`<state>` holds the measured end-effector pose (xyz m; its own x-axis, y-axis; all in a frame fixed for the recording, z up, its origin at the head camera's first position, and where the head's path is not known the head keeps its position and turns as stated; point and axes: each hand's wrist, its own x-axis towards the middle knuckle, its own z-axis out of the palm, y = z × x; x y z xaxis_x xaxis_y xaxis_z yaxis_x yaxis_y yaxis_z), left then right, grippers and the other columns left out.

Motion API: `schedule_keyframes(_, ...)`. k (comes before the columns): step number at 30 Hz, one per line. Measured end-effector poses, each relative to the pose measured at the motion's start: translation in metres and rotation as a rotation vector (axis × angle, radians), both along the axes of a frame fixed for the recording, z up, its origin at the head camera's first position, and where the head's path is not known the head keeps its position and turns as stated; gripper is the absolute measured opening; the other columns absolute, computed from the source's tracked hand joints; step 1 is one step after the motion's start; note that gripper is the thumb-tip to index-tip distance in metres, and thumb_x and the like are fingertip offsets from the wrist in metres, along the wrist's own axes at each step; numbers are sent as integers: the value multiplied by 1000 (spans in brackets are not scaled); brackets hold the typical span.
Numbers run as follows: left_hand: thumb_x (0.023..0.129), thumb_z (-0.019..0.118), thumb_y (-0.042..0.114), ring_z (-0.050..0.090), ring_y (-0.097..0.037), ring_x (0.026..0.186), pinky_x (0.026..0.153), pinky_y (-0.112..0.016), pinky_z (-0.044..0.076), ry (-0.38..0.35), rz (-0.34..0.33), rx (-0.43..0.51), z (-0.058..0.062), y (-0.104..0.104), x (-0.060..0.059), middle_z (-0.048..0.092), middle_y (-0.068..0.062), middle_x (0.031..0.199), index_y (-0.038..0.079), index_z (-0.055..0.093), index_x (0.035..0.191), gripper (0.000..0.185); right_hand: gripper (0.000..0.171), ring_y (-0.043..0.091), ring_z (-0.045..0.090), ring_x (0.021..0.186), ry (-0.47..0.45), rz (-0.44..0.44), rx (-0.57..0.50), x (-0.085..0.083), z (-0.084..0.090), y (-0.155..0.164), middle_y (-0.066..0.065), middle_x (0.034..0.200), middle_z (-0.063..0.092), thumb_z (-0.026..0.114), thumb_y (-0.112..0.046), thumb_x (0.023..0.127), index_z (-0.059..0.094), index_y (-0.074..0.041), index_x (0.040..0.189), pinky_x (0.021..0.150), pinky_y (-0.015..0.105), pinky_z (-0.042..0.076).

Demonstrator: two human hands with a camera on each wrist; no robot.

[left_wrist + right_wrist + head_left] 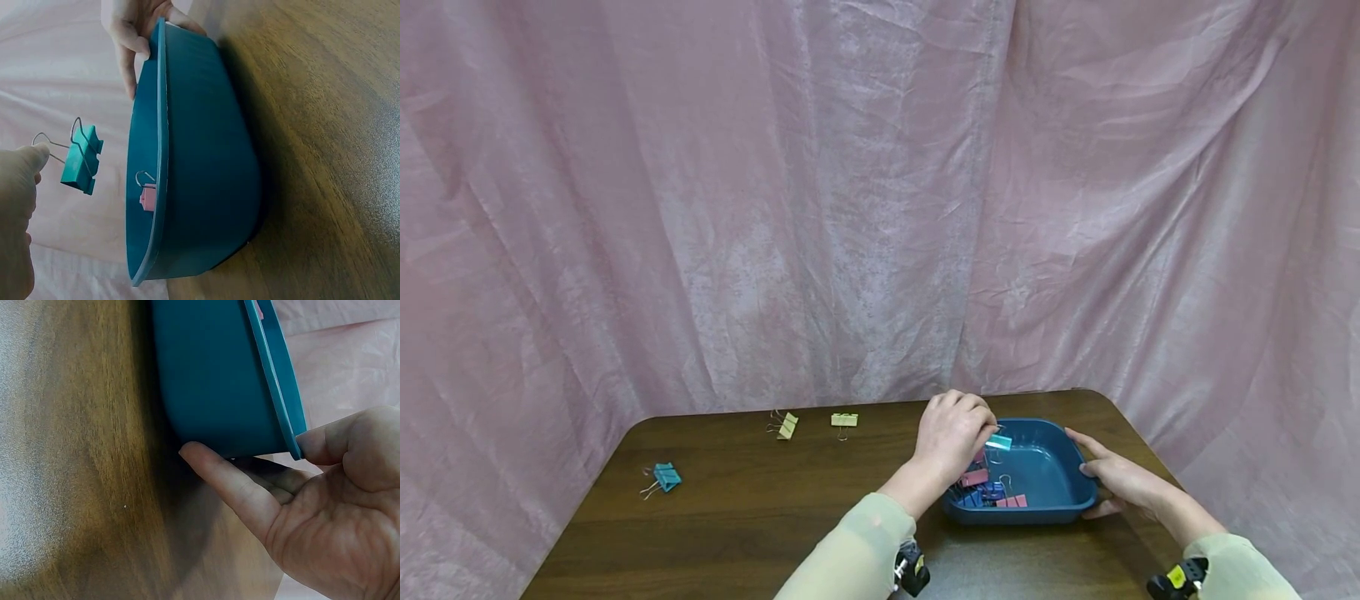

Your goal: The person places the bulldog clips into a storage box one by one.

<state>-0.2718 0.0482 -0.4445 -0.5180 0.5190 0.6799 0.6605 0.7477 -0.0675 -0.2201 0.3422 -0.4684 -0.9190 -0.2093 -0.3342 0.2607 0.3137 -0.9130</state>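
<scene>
My left hand [956,429] pinches a turquoise binder clip [81,160] by one wire handle. The clip hangs over the left part of a blue plastic tray [1048,471], also seen in the left wrist view. My right hand [1123,482] grips the tray's right end, one finger bent at the rim and another digit against the outer wall [212,381]. Inside the tray, at its left, lie several binder clips, among them a pink clip [974,477] and a dark blue clip [972,498]. My left hand hides part of that pile in the head view.
On the brown wooden table [737,533], a teal binder clip [667,476] lies at the left. Two yellow clips lie near the back edge, one tilted yellow clip [787,427] and one straighter yellow clip [844,420]. A pink curtain [850,208] hangs behind the table.
</scene>
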Motion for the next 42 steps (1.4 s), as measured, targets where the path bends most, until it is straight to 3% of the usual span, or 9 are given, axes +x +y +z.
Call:
schedule_keyframes(8,96,73,40,60,-8,100,92,-28,49,-30,9,-8,-3,2,-1,70,16,103,34,80,97,10,71,72,18,135,1,-3,-1,0,0,0,38,159,-12,34,-1,103,-1,-12,164,81,63,56)
schedule_keyframes(14,96,72,41,61,-8,102,92,-29,49,-10,10,-25,-5,1,-2,71,16,107,38,79,113,19,71,72,18,135,5,2,0,1,0,0,39,159,-11,34,-1,103,-1,-11,164,81,63,56)
schedule_keyframes(27,98,68,46,59,-9,108,96,-31,48,-92,36,-48,-3,-4,0,70,15,114,38,74,126,30,70,73,22,133,11,-2,10,0,-1,0,40,158,-9,33,-1,103,-1,-11,164,79,62,57)
schedule_keyframes(42,96,67,52,58,-11,109,99,-33,47,-139,32,-7,8,-10,3,68,12,118,35,71,131,39,70,72,28,131,5,-4,5,1,0,0,40,158,-6,33,-1,103,-1,-11,164,79,61,57)
